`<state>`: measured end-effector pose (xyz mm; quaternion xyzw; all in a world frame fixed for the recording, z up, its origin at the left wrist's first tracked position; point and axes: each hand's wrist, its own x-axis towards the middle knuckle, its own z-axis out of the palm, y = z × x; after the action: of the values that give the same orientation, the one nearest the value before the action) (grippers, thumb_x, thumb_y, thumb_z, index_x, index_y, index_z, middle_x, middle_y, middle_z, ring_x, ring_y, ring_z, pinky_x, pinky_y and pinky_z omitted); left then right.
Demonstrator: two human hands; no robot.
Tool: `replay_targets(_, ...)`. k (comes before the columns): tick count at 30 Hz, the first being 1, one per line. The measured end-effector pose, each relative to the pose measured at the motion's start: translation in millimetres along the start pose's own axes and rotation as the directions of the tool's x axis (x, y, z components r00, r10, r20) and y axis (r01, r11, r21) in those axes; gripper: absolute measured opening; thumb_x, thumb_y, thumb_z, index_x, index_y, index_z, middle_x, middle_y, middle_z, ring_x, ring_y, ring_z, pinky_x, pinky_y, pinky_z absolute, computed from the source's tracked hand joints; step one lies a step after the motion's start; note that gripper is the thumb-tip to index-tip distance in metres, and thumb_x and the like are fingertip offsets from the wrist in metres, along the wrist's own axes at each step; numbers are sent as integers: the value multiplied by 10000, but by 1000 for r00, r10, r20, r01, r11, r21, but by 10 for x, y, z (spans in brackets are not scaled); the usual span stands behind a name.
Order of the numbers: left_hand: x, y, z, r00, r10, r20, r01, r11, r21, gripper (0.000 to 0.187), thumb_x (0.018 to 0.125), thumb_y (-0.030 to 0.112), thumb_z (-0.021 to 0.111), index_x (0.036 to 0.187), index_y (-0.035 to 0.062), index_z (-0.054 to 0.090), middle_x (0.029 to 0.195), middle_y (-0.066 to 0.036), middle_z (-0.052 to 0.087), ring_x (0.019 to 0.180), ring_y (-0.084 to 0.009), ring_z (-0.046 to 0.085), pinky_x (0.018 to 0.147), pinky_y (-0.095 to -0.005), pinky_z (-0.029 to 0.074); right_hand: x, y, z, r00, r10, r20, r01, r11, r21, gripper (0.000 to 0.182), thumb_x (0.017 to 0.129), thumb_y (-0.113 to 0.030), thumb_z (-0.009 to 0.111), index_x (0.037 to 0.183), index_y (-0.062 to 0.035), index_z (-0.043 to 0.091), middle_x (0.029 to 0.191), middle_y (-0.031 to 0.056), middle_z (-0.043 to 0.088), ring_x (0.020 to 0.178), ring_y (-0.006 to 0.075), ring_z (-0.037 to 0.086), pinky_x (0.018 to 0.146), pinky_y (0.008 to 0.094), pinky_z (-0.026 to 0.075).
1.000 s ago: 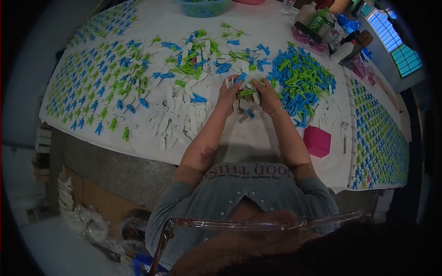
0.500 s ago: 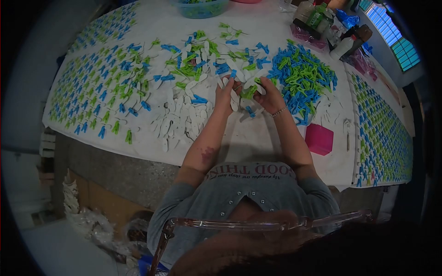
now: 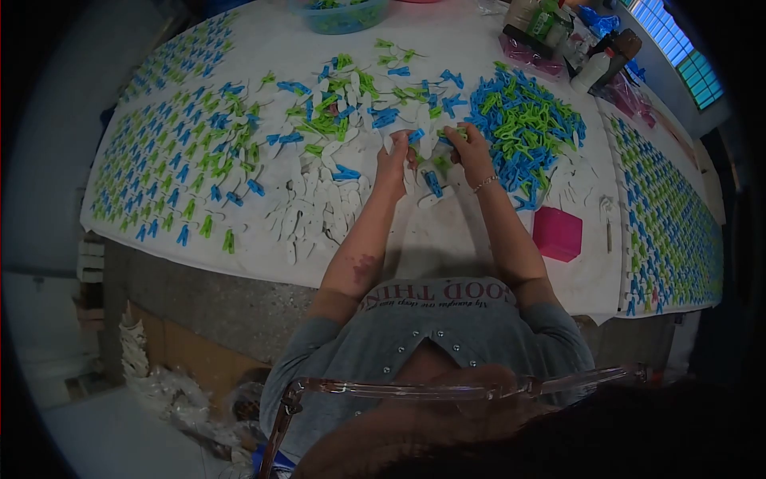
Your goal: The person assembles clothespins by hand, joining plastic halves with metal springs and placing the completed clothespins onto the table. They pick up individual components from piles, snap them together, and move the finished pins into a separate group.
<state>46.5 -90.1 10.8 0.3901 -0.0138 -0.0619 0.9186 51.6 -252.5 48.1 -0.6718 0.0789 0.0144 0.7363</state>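
Note:
My left hand (image 3: 393,161) is closed in a pinch over the white cloth, with a blue clothespin (image 3: 416,136) at its fingertips. Beside it, my right hand (image 3: 472,152) pinches a green clothespin (image 3: 456,133), partly hidden by the fingers. Pale oval pieces hang by both hands. Below and between them lies a loose blue clothespin (image 3: 433,184). Close to my right hand rises a big heap of blue and green clothespins (image 3: 527,128). Left of my left hand spreads a pile of white oval pieces (image 3: 319,207).
A pink box (image 3: 557,234) stands right of my right forearm. Rows of clothespins with white pieces cover the left side (image 3: 152,168) and a right-hand board (image 3: 666,223). A blue basin (image 3: 339,17) and several bottles, including a white bottle (image 3: 592,72), are at the back.
My hands have moved slightly apart, the left one showing a blue clothespin more plainly. The blue clothespin below them shows more fully. The whole view has shifted a little.

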Motion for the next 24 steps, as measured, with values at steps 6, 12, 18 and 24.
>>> replay_targets(6, -26, -41, 24, 991, 89, 98, -112, 961, 252, 222, 892, 268, 584, 999, 75, 565, 682, 12, 487, 556, -68, 423, 508, -223, 366, 54, 15, 5, 985, -118, 126, 135, 981, -136, 303, 834, -199, 643, 1060, -38, 518, 694, 10, 543, 515, 83, 490, 460, 224, 382)
replay_targets(12, 65, -126, -42, 891, 446, -88, -359, 810, 464, 248, 812, 165, 676, 977, 68, 519, 868, -15, 502, 672, -77, 461, 570, -245, 415, 53, -8, 66, 987, -105, -121, 116, 989, 87, 364, 838, -196, 645, 1101, -21, 466, 872, 75, 580, 695, 144, 610, 582, 265, 523)
replay_targets(18, -85, -69, 99, 627, 730, 272, -526, 138, 839, 346, 716, 122, 717, 977, 43, 503, 994, -115, 491, 801, -254, 538, 706, -325, 458, -32, 179, 236, 996, -58, -66, 73, 961, 266, 295, 841, -229, 640, 1021, -56, 482, 871, 47, 567, 656, 133, 573, 575, 277, 505)
replay_targets(24, -173, -118, 201, 761, 454, 464, -610, 256, 750, 334, 686, 69, 717, 983, 68, 565, 974, -118, 540, 908, -271, 555, 775, -324, 461, 100, 241, 317, 974, 221, -47, -162, 827, 538, 231, 876, -284, 572, 976, -85, 506, 736, 8, 506, 553, 114, 476, 475, 274, 413)
